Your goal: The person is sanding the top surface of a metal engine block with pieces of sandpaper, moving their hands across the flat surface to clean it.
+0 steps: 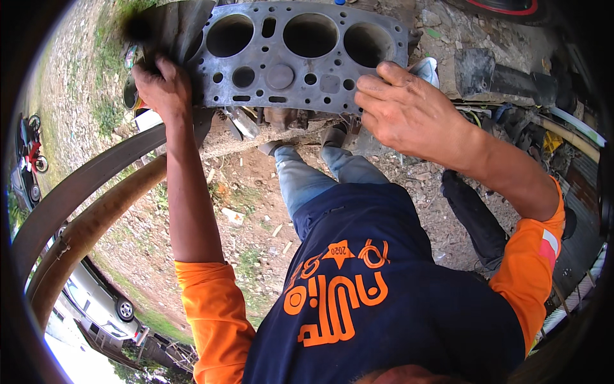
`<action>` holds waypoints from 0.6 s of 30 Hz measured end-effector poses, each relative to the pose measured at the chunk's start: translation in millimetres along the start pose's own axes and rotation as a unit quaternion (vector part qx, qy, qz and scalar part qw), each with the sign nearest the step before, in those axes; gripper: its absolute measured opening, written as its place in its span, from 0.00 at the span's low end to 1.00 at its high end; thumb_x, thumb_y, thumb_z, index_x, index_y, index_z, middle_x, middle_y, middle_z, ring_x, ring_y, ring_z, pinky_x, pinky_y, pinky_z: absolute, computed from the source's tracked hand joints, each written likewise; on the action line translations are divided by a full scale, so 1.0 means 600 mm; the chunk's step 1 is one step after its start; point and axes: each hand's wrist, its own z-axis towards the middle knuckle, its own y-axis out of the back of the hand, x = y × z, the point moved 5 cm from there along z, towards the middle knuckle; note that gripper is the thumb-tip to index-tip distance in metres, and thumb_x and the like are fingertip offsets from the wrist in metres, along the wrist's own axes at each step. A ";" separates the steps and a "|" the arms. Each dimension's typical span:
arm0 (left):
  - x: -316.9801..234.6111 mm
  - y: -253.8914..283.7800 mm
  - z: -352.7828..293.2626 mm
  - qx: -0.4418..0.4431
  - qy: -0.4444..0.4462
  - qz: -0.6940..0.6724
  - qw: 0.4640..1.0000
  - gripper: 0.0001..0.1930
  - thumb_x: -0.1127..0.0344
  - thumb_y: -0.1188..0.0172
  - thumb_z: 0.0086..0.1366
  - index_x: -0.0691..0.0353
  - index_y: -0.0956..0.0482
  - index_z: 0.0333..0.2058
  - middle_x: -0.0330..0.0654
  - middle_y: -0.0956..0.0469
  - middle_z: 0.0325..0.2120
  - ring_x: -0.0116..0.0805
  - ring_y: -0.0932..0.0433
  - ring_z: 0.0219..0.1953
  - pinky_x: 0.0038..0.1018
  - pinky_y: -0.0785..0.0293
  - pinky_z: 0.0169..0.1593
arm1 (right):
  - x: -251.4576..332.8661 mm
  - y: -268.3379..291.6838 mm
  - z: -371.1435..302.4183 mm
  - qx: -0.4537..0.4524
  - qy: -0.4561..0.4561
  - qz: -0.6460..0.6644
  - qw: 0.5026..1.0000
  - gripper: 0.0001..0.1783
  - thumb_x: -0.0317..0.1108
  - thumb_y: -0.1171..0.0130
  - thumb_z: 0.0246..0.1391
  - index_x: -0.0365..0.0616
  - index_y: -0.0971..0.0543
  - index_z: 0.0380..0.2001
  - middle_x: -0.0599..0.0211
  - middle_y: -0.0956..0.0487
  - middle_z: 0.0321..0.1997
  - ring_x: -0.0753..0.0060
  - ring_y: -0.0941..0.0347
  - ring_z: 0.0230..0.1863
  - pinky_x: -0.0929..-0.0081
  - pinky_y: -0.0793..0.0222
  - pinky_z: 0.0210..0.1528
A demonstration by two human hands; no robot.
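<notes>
Engine block sits top centre of frame, grey machined face toward the camera, long axis running left to right. Three large bores in a row along its upper part, part of another at the left end behind a dark sheet-like piece; smaller round holes and slots along the lower part. Left hand, upper left, is right at the block's left end, fingers bent; blur and shadow there are bad, so can't tell if it's grasping the block or the dark piece. Right hand, upper right, is at the block's right edge, fingers curled in, fingertips over the lower right corner; can't tell whether anything is pinched in them. Below the block: the wearer's shoes and jeans on dirt and gravel ground. A curved dark beam and a brown pole sweep across the left side; white vehicle lower left. Dark metal part lies upper right.
</notes>
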 end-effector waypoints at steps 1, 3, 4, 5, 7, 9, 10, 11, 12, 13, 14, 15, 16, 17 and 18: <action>0.000 0.000 0.000 -0.002 -0.004 -0.002 1.000 0.24 0.51 0.42 0.70 0.72 0.22 0.46 0.69 0.17 0.43 0.70 0.19 0.46 0.53 0.26 0.55 | 0.003 0.001 0.000 -0.007 0.029 -0.020 0.999 0.06 0.37 0.35 0.49 0.54 0.11 0.24 0.78 0.18 0.33 0.73 0.25 0.53 0.67 0.38 0.63; 0.000 -0.001 0.001 -0.007 -0.003 0.000 1.000 0.25 0.51 0.42 0.70 0.73 0.22 0.46 0.69 0.17 0.43 0.70 0.19 0.47 0.53 0.26 0.55 | 0.006 -0.003 -0.005 0.011 0.062 -0.037 0.997 0.06 0.38 0.35 0.50 0.55 0.11 0.24 0.79 0.18 0.34 0.73 0.25 0.53 0.66 0.39 0.63; 0.002 -0.003 0.002 -0.009 0.002 0.004 1.000 0.25 0.50 0.42 0.70 0.73 0.22 0.46 0.69 0.17 0.43 0.70 0.19 0.47 0.53 0.26 0.55 | 0.007 -0.005 -0.006 0.020 0.078 -0.045 0.996 0.06 0.38 0.35 0.50 0.55 0.10 0.24 0.79 0.18 0.35 0.73 0.25 0.54 0.66 0.39 0.64; 0.002 -0.005 0.002 -0.011 0.005 0.008 1.000 0.25 0.50 0.42 0.70 0.73 0.22 0.46 0.70 0.17 0.44 0.70 0.19 0.47 0.53 0.26 0.55 | 0.002 -0.006 -0.004 0.020 0.072 -0.019 0.997 0.06 0.37 0.35 0.50 0.55 0.11 0.24 0.79 0.18 0.34 0.73 0.25 0.53 0.66 0.39 0.63; 0.006 -0.001 0.001 -0.004 0.001 0.005 1.000 0.25 0.51 0.42 0.70 0.73 0.22 0.47 0.70 0.17 0.44 0.71 0.19 0.48 0.54 0.26 0.56 | -0.013 -0.010 0.002 0.021 0.058 0.034 0.997 0.06 0.36 0.36 0.51 0.53 0.11 0.25 0.77 0.19 0.34 0.73 0.25 0.52 0.66 0.38 0.62; 0.006 -0.002 0.002 0.003 -0.002 -0.005 1.000 0.24 0.51 0.42 0.70 0.73 0.22 0.46 0.71 0.17 0.44 0.71 0.19 0.48 0.54 0.26 0.56 | -0.051 -0.026 -0.001 0.013 -0.005 0.178 0.984 0.06 0.35 0.36 0.50 0.47 0.13 0.28 0.73 0.21 0.34 0.70 0.27 0.49 0.65 0.37 0.59; 0.005 -0.005 0.003 0.008 -0.003 -0.012 1.000 0.24 0.51 0.42 0.70 0.73 0.22 0.46 0.71 0.17 0.44 0.71 0.19 0.48 0.54 0.26 0.56 | -0.065 -0.030 -0.007 0.009 -0.039 0.248 0.968 0.08 0.35 0.36 0.49 0.43 0.14 0.29 0.71 0.22 0.34 0.68 0.27 0.47 0.65 0.36 0.58; 0.005 -0.002 0.002 0.011 -0.003 -0.012 1.000 0.24 0.51 0.42 0.70 0.73 0.22 0.46 0.71 0.17 0.44 0.71 0.19 0.48 0.54 0.26 0.56 | -0.066 -0.028 -0.011 -0.005 -0.037 0.233 0.972 0.07 0.34 0.36 0.50 0.43 0.15 0.30 0.70 0.22 0.34 0.67 0.27 0.47 0.65 0.36 0.57; 0.005 -0.001 0.003 0.005 -0.001 -0.003 1.000 0.24 0.51 0.42 0.70 0.73 0.22 0.46 0.70 0.17 0.43 0.71 0.19 0.47 0.54 0.26 0.55 | -0.065 -0.024 -0.016 -0.018 -0.034 0.218 0.975 0.07 0.33 0.36 0.50 0.42 0.15 0.30 0.69 0.22 0.34 0.67 0.28 0.46 0.65 0.37 0.56; 0.003 -0.002 0.003 -0.001 0.000 0.007 1.000 0.24 0.51 0.42 0.70 0.73 0.22 0.46 0.70 0.17 0.43 0.71 0.19 0.47 0.54 0.26 0.55 | -0.063 -0.019 -0.018 -0.032 -0.031 0.204 0.978 0.07 0.32 0.36 0.50 0.41 0.16 0.30 0.68 0.23 0.34 0.67 0.28 0.45 0.64 0.37 0.55; -0.002 -0.004 0.002 -0.004 0.000 0.015 1.000 0.24 0.51 0.42 0.70 0.73 0.22 0.46 0.70 0.17 0.43 0.71 0.19 0.46 0.54 0.26 0.55 | -0.053 -0.014 -0.017 -0.032 -0.027 0.193 0.980 0.05 0.33 0.35 0.49 0.44 0.15 0.29 0.70 0.24 0.33 0.68 0.27 0.47 0.65 0.36 0.57; -0.006 -0.002 0.001 -0.001 0.001 0.011 1.000 0.24 0.51 0.42 0.70 0.73 0.22 0.46 0.70 0.17 0.43 0.71 0.19 0.46 0.54 0.26 0.55 | -0.040 -0.012 -0.013 -0.018 -0.017 0.147 0.989 0.05 0.34 0.35 0.50 0.47 0.14 0.28 0.72 0.22 0.33 0.69 0.27 0.48 0.65 0.37 0.59; -0.009 0.002 -0.001 0.001 0.001 0.007 1.000 0.24 0.51 0.42 0.70 0.73 0.22 0.46 0.70 0.17 0.43 0.71 0.19 0.46 0.54 0.26 0.55 | -0.026 -0.009 -0.008 -0.005 -0.006 0.101 0.995 0.05 0.34 0.35 0.50 0.49 0.13 0.26 0.75 0.21 0.33 0.71 0.26 0.49 0.65 0.37 0.61; -0.012 0.003 0.000 0.002 0.002 0.002 1.000 0.24 0.51 0.42 0.70 0.73 0.22 0.46 0.70 0.17 0.43 0.71 0.19 0.46 0.54 0.27 0.55 | -0.016 -0.005 -0.004 0.010 0.004 0.053 0.999 0.06 0.35 0.35 0.50 0.52 0.11 0.25 0.77 0.20 0.33 0.72 0.26 0.50 0.65 0.37 0.62; -0.007 0.000 0.002 0.000 0.004 0.009 1.000 0.24 0.52 0.42 0.70 0.73 0.22 0.46 0.70 0.17 0.43 0.71 0.19 0.46 0.54 0.27 0.55 | -0.005 -0.007 -0.002 -0.003 0.012 0.003 1.000 0.06 0.37 0.34 0.48 0.55 0.11 0.23 0.79 0.19 0.34 0.72 0.27 0.52 0.64 0.39 0.65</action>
